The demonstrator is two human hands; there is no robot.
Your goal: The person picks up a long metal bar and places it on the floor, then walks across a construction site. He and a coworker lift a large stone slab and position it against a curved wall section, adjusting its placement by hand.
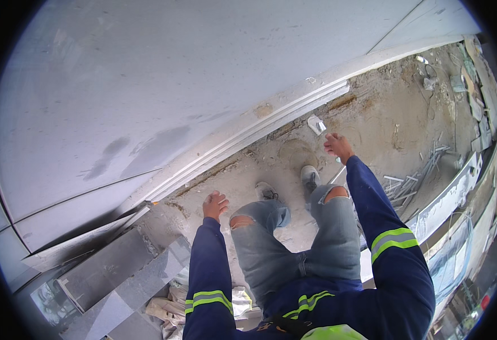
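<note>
My left hand (215, 205) is held out ahead of my left knee, its fingers loosely bent and a little apart, with nothing visible in it. Farther forward and to the right, my right hand (338, 147) also has loosely bent fingers and no object showing in them. Just beyond its fingertips, a small white item with a dark part (316, 124) lies near the wall base; its kind is unclear. A large pale grey wall panel (163, 85) rises in front of me, with white ridged trim (248, 131) along its foot. Neither hand touches the panel.
My shoes stand on dusty ground (294, 226). Thin pale strips (415, 184) lie heaped at the right, beside a long white board (447, 201). Grey slabs (109, 263) are stacked at the lower left, near crumpled beige cloth or sacking (169, 309). Debris lines the far right edge.
</note>
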